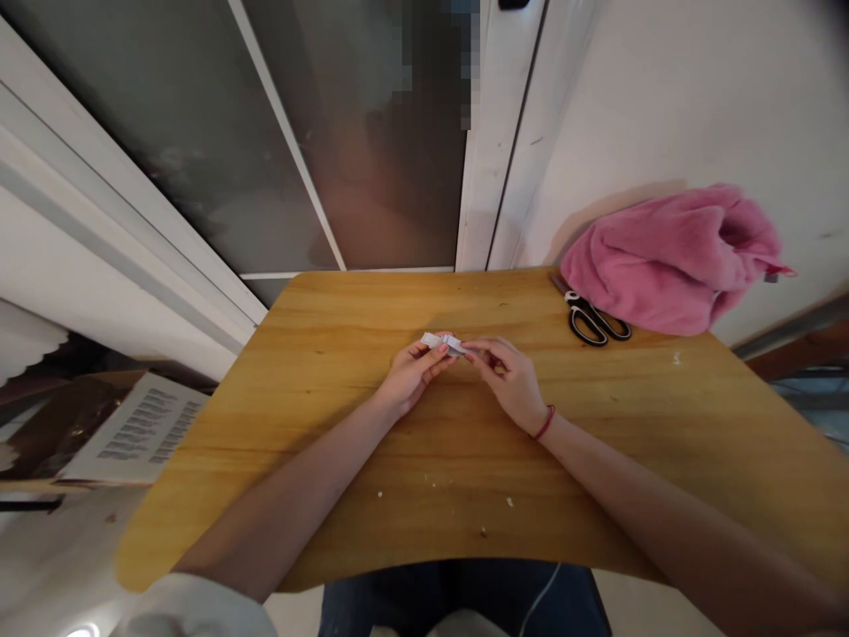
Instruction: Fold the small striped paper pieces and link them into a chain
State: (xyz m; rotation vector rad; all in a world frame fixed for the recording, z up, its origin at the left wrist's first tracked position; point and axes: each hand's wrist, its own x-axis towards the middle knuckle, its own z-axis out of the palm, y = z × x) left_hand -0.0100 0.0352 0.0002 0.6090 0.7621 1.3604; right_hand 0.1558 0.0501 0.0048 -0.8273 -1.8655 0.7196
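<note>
Over the middle of the wooden table (451, 460), my left hand (412, 376) pinches a small folded piece of white paper (452, 343) between thumb and fingers. One end of the paper sticks out to the left past the fingertips. My right hand (508, 372) holds the paper's right end with its thumb and index finger, the other fingers curled. A red string bracelet (545, 423) circles the right wrist. The fingers hide part of the paper, so its exact folds cannot be made out.
Black-handled scissors (587, 320) lie at the back right, partly under a pink plush bag (669, 261) against the wall. Small white scraps (510, 502) dot the tabletop near the front. A cardboard box (133, 429) stands left of the table. A glass door (371, 177) rises behind it.
</note>
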